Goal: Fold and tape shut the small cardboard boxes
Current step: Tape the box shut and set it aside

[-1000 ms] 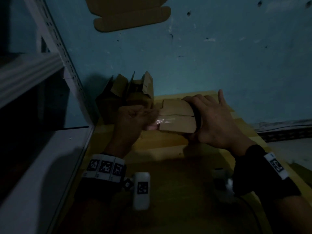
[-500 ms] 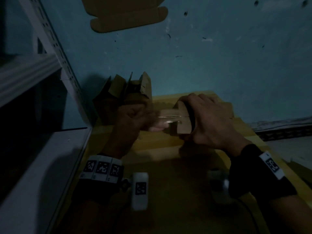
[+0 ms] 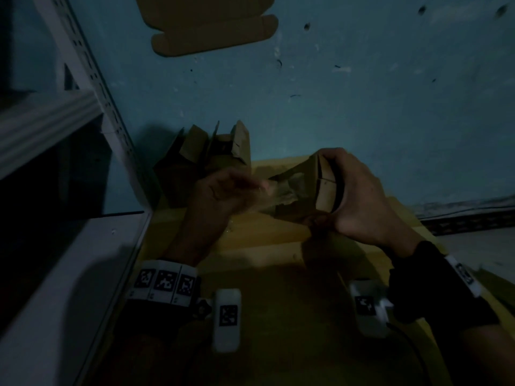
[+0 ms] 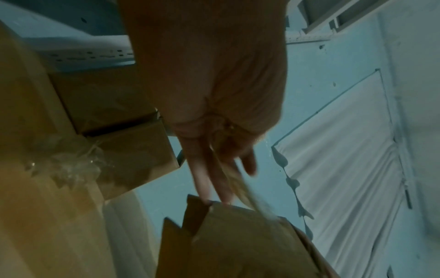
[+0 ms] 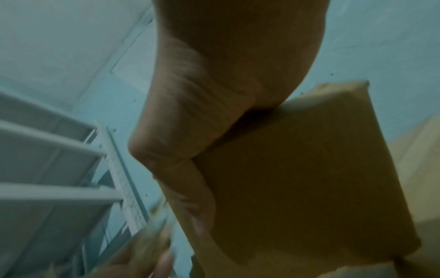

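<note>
Right now our right hand (image 3: 359, 196) is wrapped around the small cardboard box (image 3: 324, 188), fingers over its top edge and thumb underneath, holding it up off the yellow table (image 3: 267, 235) with the flapped end turned toward us. Our left hand (image 3: 220, 196) is beside it, fingers drawn together on a strip of clear tape (image 3: 274, 192) that runs from them onto the side of the box; the left hand is blurred, so we cannot say exactly how the pinch sits. From the left wrist, the fingertips (image 4: 223, 195) reach the box's edge.

We judge the box light and fairly stiff along its folds but easy to crush across an open face, so we should hold it by the edges and corners, as the right hand does, and press the tape down over the seam where the flaps meet. The tape looks thin and prone to wrinkling or sticking to itself, so we should keep it taut.

Behind the left hand, against the blue wall (image 3: 362, 93), stand other boxes (image 3: 211, 160) with flaps up. A flat cardboard blank (image 3: 211, 32) hangs higher on that wall, and a grey metal shelf (image 3: 69, 112) rises on our left.
</note>
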Demonstrator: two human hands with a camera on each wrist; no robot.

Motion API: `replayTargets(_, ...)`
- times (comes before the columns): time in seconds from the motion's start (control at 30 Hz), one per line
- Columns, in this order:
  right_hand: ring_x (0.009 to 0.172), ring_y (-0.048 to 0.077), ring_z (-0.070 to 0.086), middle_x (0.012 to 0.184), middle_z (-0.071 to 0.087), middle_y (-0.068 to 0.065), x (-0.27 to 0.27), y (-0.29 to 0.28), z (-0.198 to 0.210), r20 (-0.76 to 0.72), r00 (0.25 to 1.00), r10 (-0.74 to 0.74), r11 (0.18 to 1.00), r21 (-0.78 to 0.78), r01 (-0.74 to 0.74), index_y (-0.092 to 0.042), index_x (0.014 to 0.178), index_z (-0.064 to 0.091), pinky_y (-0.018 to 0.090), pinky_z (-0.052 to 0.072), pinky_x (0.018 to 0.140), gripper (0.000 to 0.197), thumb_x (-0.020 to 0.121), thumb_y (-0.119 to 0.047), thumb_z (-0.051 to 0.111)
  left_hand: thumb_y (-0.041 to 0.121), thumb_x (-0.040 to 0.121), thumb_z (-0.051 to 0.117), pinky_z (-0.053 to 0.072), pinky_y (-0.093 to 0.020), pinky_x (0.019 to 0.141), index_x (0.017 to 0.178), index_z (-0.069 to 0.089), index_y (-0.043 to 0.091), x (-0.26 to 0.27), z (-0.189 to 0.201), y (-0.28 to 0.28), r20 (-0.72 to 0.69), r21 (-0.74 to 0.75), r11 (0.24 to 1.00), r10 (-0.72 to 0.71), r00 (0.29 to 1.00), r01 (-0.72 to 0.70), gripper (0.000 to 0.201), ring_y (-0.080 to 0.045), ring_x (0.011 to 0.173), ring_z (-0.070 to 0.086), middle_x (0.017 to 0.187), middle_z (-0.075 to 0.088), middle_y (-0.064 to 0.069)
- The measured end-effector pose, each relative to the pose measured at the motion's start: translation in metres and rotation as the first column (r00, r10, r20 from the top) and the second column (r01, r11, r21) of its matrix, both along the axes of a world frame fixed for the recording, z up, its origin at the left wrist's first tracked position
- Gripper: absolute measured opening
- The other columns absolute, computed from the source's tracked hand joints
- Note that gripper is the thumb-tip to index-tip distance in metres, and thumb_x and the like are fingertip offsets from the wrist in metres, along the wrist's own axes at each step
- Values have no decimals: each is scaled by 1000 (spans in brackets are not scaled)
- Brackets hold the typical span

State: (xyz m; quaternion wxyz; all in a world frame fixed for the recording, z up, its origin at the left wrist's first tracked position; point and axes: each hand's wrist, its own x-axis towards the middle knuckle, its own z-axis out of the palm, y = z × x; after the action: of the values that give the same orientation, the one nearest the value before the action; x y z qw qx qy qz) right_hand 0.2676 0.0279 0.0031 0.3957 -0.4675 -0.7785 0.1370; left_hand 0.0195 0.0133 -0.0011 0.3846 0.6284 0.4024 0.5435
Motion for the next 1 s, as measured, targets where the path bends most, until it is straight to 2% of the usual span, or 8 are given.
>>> replayTargets(0.23, 110, 17, 63, 121, 61, -8, 3, 1, -1, -135, 990, 41, 999, -27, -45, -30, 132, 48, 52, 55, 87, 96, 47, -53, 88, 18, 65, 76, 55, -16, 70, 89, 71, 13, 5, 4, -5, -61, 53, 992, -115, 992, 118, 25, -5, 82, 72, 85, 76, 11)
replayTargets(0.37, 108, 15, 61, 120, 59, -12, -8, 0, -2, -60, 998, 23, 1000, 0, -23, -32, 133, 48, 49, 54, 86, 99, 45, -59, 86, 17, 64, 78, 55, -18, 73, 103, 65, 10, 8, 3, 0, -29, 33, 990, -133, 991, 134, 42, -8, 92, 71, 99, 73, 7)
replayTargets(0.5, 103, 14, 55, 116, 58, -6, -21, -5, -1, 56, 998, 37, 998, 55, -40, -22, 133, 51, 36, 49, 85, 98, 47, -46, 93, 7, 65, 87, 57, -29, 81, 125, 59, 14, 10, 2, 4, 63, 30, 982, -186, 981, 184, 66, -19, 114, 65, 125, 63, -10)
replayTargets(0.6, 97, 10, 49, 111, 57, -7, -28, -4, -3, 148, 989, 30, 995, 95, -44, -21, 129, 54, 11, 33, 80, 93, 48, -39, 97, 3, 67, 81, 57, -26, 79, 115, 63, 8, 16, 2, 1, 35, 53, 986, -159, 987, 157, 51, -14, 104, 67, 111, 67, -4)
replayTargets(0.73, 89, 0, 40, 105, 55, -10, -30, -2, -6, 187, 982, 28, 986, 156, -58, -19, 124, 57, -1, 25, 81, 88, 48, -42, 96, 8, 71, 84, 55, -25, 72, 94, 65, 6, 23, -2, 2, -114, 101, 990, -89, 989, 101, 29, -13, 93, 66, 99, 65, -1)
replayTargets(0.83, 90, -2, 39, 106, 55, -13, -32, -3, -7, 195, 980, 36, 986, 154, -66, -20, 123, 58, -1, 24, 82, 89, 46, -38, 97, 13, 72, 77, 54, -30, 71, 83, 62, 11, 26, -3, 5, -198, 155, 986, -33, 980, 65, 19, -15, 89, 63, 94, 63, -2)
replayTargets(0.9, 93, -4, 39, 108, 52, -15, -31, -3, -7, 167, 985, 39, 988, 143, -64, -21, 126, 57, 2, 26, 82, 91, 46, -37, 98, 5, 79, 72, 56, -30, 69, 80, 59, 13, 26, -4, 4, -166, 121, 991, -27, 986, 48, 15, -12, 84, 63, 91, 61, -2)
replayTargets(1.0, 102, 4, 51, 114, 56, -14, -27, 0, -6, 46, 994, 94, 992, 75, -98, -27, 129, 54, 21, 40, 84, 96, 46, -40, 99, -4, 93, 58, 55, -24, 65, 89, 60, 9, 20, -5, 3, -57, 18, 998, -59, 997, 61, 13, -7, 75, 65, 88, 62, -2)
